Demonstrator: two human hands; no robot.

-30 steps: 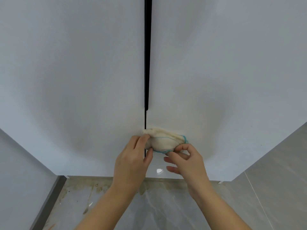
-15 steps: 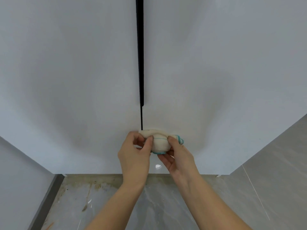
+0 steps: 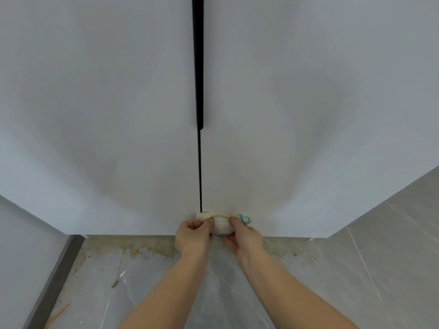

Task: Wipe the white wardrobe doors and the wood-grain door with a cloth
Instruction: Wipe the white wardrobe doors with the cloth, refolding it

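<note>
The left wardrobe door [image 3: 95,115] and right wardrobe door [image 3: 308,115] meet at a black seam [image 3: 200,174]. Stained grey floor [image 3: 142,281] spreads below their bottom edges. The left hand [image 3: 192,238] and right hand [image 3: 244,236] both pinch a bunched cream cloth [image 3: 222,225] at the seam's foot, just above that edge.

Floor: grey marble-look tiles [image 3: 297,293], glossy, faintly veined.
Stains: brownish smears [image 3: 142,248] ran along the floor's far edge; white paint flecks [image 3: 122,273] lay nearer.
Left wall: plain, pale grey-white [image 3: 21,252].
Skirting: dark grey strip [image 3: 55,279] between left wall and floor.
Right side: lighter grey tiling [image 3: 392,222], crossed by a thin pale joint line [image 3: 364,267].
Light: soft and even.
</note>
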